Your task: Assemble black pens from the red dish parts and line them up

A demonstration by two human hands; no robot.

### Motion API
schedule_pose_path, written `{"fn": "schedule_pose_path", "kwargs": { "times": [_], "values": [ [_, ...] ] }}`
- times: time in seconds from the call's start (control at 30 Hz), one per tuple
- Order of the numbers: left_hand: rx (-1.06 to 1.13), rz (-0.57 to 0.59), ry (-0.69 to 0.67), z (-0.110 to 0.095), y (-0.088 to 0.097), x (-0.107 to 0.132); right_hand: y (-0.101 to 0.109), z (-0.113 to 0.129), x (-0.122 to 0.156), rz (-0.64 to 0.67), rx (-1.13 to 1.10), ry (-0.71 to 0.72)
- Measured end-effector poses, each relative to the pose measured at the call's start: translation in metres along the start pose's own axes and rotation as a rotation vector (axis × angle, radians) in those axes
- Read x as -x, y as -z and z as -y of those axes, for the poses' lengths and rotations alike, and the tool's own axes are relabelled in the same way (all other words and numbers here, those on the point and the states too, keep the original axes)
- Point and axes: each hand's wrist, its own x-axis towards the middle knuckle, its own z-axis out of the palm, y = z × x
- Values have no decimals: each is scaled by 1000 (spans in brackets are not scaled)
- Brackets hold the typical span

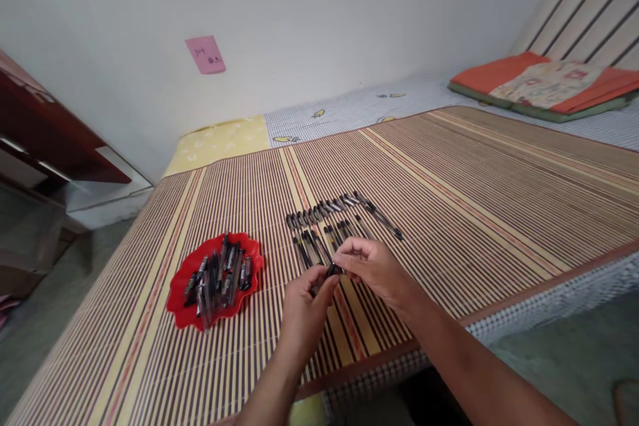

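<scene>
My left hand [302, 313] is closed in a pinch round a dark pen [333, 270], most of it covered by the fingers. My right hand [372, 266] pinches at the other end of this pen; whether it grips a cap or the barrel I cannot make out. Just beyond the hands lies a row of clear-barrelled pens [310, 249], side by side. Above that stretches a row of short black pen caps [319, 213]. One longer pen [384, 221] slants at the right end. To the left, a red scalloped plate [178, 314] carries several black pens and caps [219, 279].
A striped bamboo mat [449, 213] covers the bed, over a checked sheet [339, 106]. Folded orange and patterned bedding [549, 83] lies at the back right. On the white wall hangs a pink note [206, 54]. The mat's front edge [369, 363] runs below my forearms.
</scene>
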Motion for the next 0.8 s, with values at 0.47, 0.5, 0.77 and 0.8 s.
{"fn": "schedule_pose_path", "kwargs": {
  "times": [0.47,0.5,0.77,0.8],
  "values": [
    [401,252,211,-1,-3,1,10,3,-1,111,-47,-43],
    [408,261,214,-1,-3,1,10,3,-1,112,-32,-44],
    [571,350,287,-2,-1,2,18,10,2,266,-93,-24],
    [561,350,286,-2,-2,2,17,9,1,264,-93,-33]
  ]
}}
